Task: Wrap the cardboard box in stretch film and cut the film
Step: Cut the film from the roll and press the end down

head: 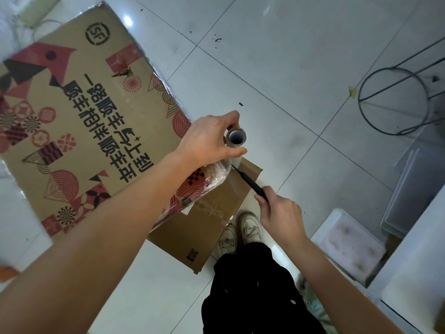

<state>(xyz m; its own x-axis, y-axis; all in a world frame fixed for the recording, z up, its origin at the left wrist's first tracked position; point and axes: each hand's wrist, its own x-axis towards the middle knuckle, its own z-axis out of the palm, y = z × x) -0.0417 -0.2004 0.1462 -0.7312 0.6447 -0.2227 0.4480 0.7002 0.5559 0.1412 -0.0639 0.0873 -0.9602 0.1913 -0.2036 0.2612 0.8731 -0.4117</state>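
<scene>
Gripping the top of the upright stretch film roll (pixel 236 141) at the frame's centre, the left hand (pixel 207 141) hides most of its length; only the hollow core end shows clearly. Just below, the right hand (pixel 280 213) is closed around a dark cutter (pixel 250 183), its tip touching the film (pixel 216 174) stretched off the roll, though the blade itself is too thin to make out. The printed cardboard box (pixel 79 131) fills the left, its left edge blurred and cut off. Pale glossy floor tiles (pixel 277 56) lie beneath, with a wire stool frame (pixel 395 102) at the right edge.
</scene>
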